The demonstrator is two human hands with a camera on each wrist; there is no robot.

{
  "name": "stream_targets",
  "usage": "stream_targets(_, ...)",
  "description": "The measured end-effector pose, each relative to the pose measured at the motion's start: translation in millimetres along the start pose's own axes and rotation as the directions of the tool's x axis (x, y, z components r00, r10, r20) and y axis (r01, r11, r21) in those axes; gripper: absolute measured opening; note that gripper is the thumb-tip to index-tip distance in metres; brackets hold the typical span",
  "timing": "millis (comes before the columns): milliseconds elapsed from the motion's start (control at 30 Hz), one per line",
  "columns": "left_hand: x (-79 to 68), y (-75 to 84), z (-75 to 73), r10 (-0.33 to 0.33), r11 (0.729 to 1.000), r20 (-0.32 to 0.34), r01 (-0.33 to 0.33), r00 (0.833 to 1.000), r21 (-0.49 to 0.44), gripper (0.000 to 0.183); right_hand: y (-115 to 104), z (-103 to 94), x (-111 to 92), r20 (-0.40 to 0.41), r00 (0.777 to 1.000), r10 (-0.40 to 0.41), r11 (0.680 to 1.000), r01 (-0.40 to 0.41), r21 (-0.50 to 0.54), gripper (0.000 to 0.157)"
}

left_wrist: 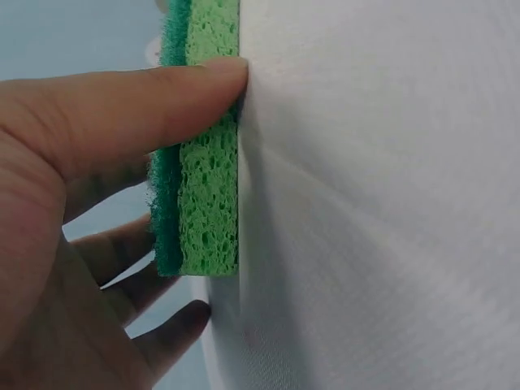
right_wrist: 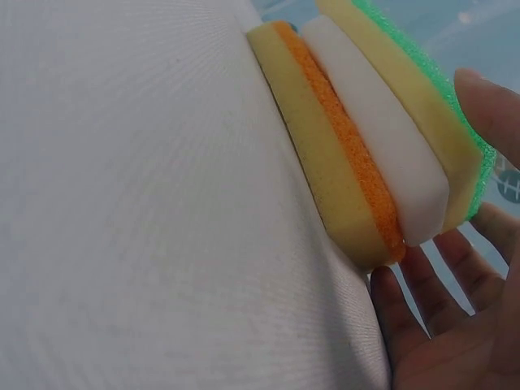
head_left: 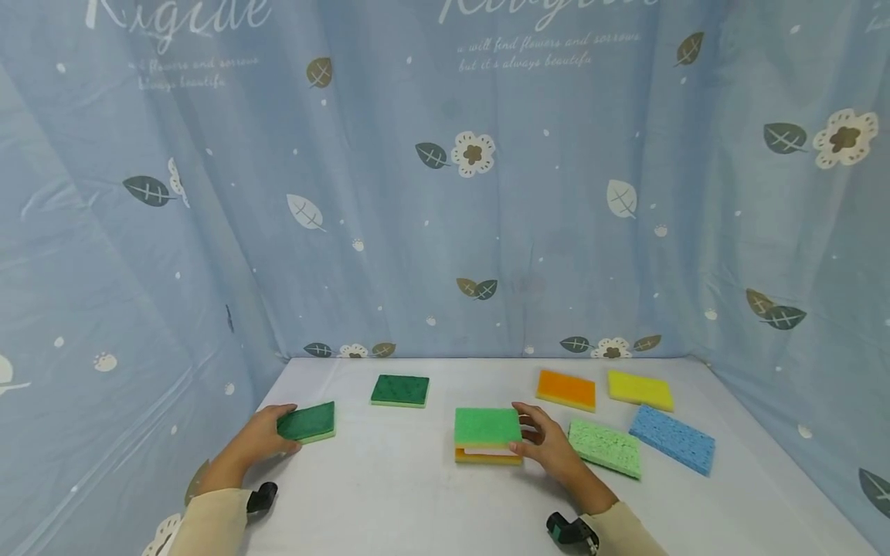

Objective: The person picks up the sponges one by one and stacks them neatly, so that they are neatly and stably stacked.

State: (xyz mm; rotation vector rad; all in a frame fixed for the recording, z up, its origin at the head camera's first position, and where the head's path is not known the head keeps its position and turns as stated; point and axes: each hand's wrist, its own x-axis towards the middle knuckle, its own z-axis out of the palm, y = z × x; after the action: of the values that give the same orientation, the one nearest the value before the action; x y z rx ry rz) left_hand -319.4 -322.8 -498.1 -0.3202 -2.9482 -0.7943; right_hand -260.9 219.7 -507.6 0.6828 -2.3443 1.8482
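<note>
In the head view, my left hand (head_left: 259, 442) pinches a dark green scouring sponge (head_left: 308, 422) low over the left of the table. The left wrist view shows the thumb across the porous light green edge of the sponge (left_wrist: 209, 195), other fingers behind. My right hand (head_left: 552, 448) grips the right end of a green-topped yellow sponge (head_left: 487, 426), the uppermost of a stack. Beneath it, in the right wrist view, are a white sponge (right_wrist: 390, 138) and an orange-and-yellow sponge (right_wrist: 317, 154) at the bottom. The right fingers curl behind the stack's end.
Another dark green sponge (head_left: 399, 391) lies at the back. To the right lie an orange sponge (head_left: 566, 389), a yellow sponge (head_left: 640, 390), a speckled light green sponge (head_left: 605, 448) and a blue sponge (head_left: 672, 439). A patterned blue curtain (head_left: 389, 232) surrounds the white table (head_left: 389, 502).
</note>
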Motion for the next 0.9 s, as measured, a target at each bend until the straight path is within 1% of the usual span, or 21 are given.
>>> stream_targets(133,-2.0,2.6,-0.2,-0.022,1.0,-0.002,0.022,1.0,-0.016,0.077,16,0.0,2,-0.016,1.0,-0.003,1.0,0.003,-0.012,0.068)
stream_targets(233,-4.0,4.9,-1.8,-0.019,1.0,-0.003,0.019,1.0,-0.015,0.079,29,-0.6,4,-0.021,1.0,-0.002,1.0,0.002,-0.002,0.07)
stream_targets(367,-6.3,6.6,-3.5,-0.031,0.999,0.005,0.032,0.999,-0.018,0.086,32,-1.4,5,-0.017,1.0,-0.011,1.0,0.011,0.012,0.07)
stream_targets(533,-8.0,10.1,-5.4,-0.051,0.998,0.009,0.051,0.999,-0.025,0.091,29,-1.4,4,-0.019,1.0,-0.022,1.0,0.022,-0.008,0.069)
stream_targets(633,-8.2,11.7,-4.9,-0.056,0.998,0.008,0.056,0.998,-0.023,0.093,17,-1.4,3,-0.009,0.999,-0.031,0.999,0.031,-0.013,0.066)
stream_targets(767,-9.3,14.5,-3.1,-0.051,0.998,0.014,0.052,0.999,-0.024,0.095,0,-1.1,0,0.011,1.0,-0.01,1.0,0.01,-0.028,0.064)
stream_targets(833,-9.7,15.8,-2.1,-0.048,0.998,0.015,0.049,0.999,-0.028,0.097,-3,-0.9,-1,0.014,1.0,0.003,0.999,-0.002,-0.036,0.065)
stream_targets(900,-10.2,17.1,-1.0,-0.044,0.999,0.015,0.044,0.999,-0.027,0.098,-2,-0.9,-1,0.015,1.0,-0.005,0.999,0.005,-0.035,0.065)
